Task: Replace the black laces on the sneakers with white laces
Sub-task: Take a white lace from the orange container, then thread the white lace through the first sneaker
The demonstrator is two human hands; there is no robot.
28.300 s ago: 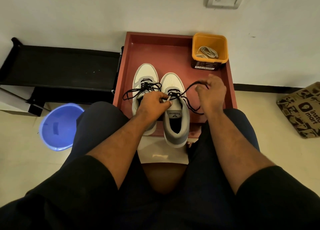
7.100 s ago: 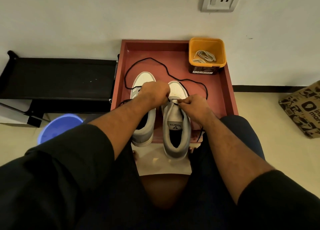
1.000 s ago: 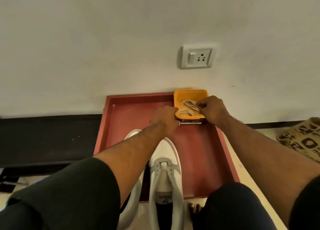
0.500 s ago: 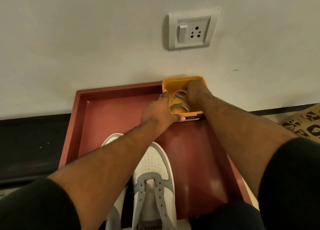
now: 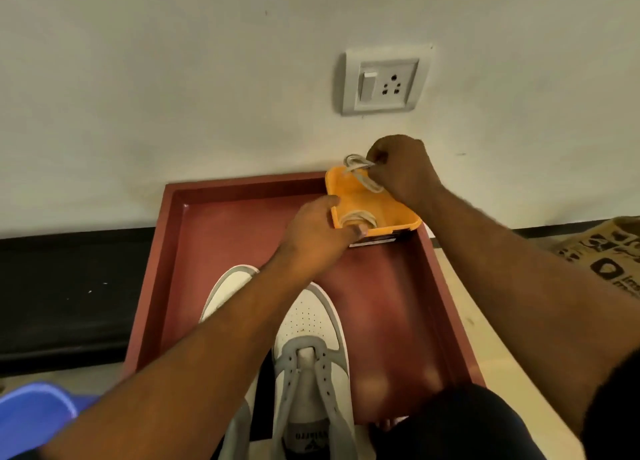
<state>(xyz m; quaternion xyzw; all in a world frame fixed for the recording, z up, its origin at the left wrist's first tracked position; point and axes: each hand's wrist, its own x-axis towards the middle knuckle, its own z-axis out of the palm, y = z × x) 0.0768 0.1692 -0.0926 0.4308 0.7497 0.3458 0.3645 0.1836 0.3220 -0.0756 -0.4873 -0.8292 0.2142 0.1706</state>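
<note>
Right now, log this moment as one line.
left hand steadies orange tub | right hand lifts white lace | second lace in tub | right sneaker unlaced

Both bare forearms reach forward. The left hand (image 5: 317, 232) grips the near left corner of the yellow tub (image 5: 370, 201) (thumb over its rim), while the right hand (image 5: 403, 170), raised above the far edge, pinches a white lace bundle (image 5: 360, 168)

Two grey-and-white sneakers (image 5: 311, 348) stand in one red tray (image 5: 214, 217). One orange tub (image 5: 391, 213) (far right corner) and two white lace bundles (image 5: 360, 168) show. One wall socket (image 5: 386, 80), one blue bucket (image 5: 31, 418), one printed bag (image 5: 609, 255).
</note>
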